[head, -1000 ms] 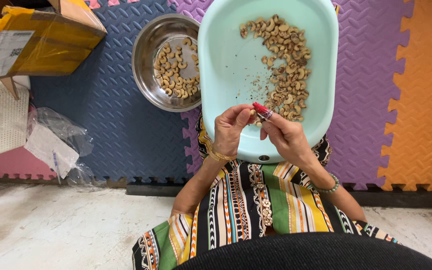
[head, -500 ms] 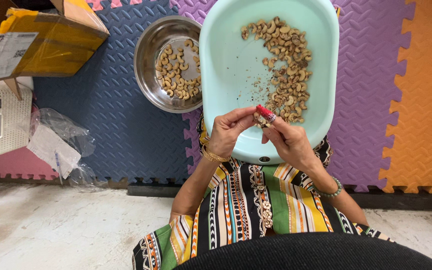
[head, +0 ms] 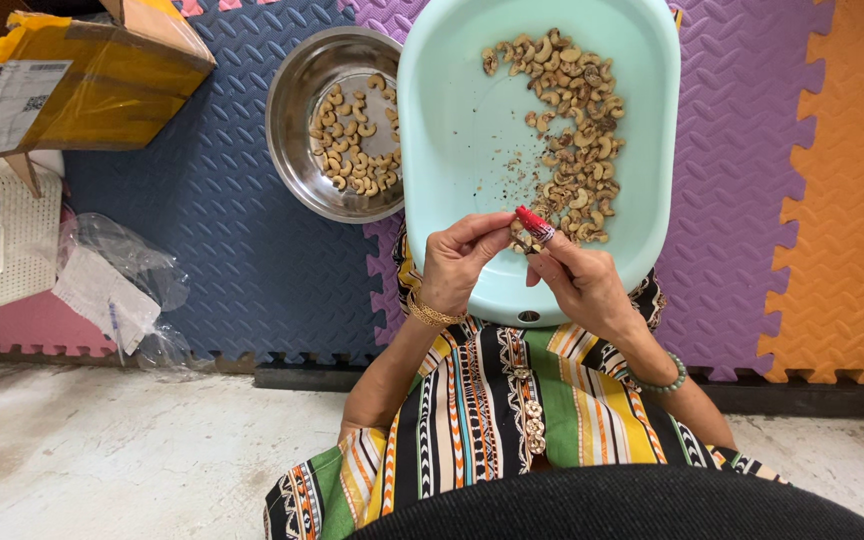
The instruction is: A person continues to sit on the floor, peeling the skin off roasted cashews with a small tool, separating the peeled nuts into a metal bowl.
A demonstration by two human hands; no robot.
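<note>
Both hands are up over the near edge of the tub [head: 452, 130], meeting just above its rim. The left hand [head: 457, 262] has thumb and forefinger pinched shut on a small nut [head: 523, 243], a cashew by the look of it, though it is mostly hidden between the fingers. The right hand [head: 582, 283] is closed around a small red tool [head: 534, 223], its red tip poking up right against that nut. So the two hands are touching at the nut, tool pressed to it.

Beyond them, the pale green tub holds a long heap of cashews [head: 572, 130] down its right side, from the far edge to just by the fingers, with crumbs scattered toward the middle. The left half of the tub is bare.

Beside the tub on the left, touching or nearly touching its wall, sits a steel bowl [head: 297, 130] with a smaller pile of nuts [head: 357, 140] gathered on its right side.

Everything rests on foam mats [head: 222, 200]. At the far left corner lies a torn yellow box [head: 92, 90], with a white crate [head: 2, 240] and crumpled plastic [head: 117, 285] near the mat's near edge.
</note>
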